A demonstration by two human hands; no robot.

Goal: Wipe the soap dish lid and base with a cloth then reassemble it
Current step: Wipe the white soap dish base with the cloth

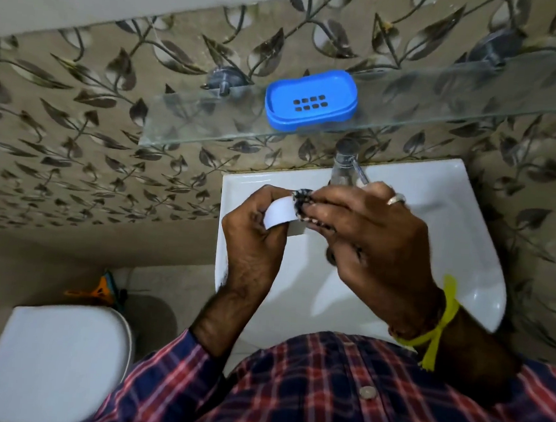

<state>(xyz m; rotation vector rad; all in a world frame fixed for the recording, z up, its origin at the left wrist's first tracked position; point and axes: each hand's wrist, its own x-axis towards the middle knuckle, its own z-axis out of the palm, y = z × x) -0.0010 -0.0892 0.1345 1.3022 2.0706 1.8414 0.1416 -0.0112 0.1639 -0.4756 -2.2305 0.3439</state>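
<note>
At the centre of the frame my left hand [252, 228] grips the white lid [281, 216] while my right hand [367, 238] pinches the cloth [301, 199] against it, with the blue base [312, 100] on the shelf [183, 130] above apparently unwiped, so reassembly remains.

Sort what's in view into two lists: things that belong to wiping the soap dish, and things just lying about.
Belongs to the job:
white piece in the left hand
dark patterned cloth in the right hand
blue slotted piece on the glass shelf

Just lying about:
tap
sink
toilet
orange item on the floor
</note>
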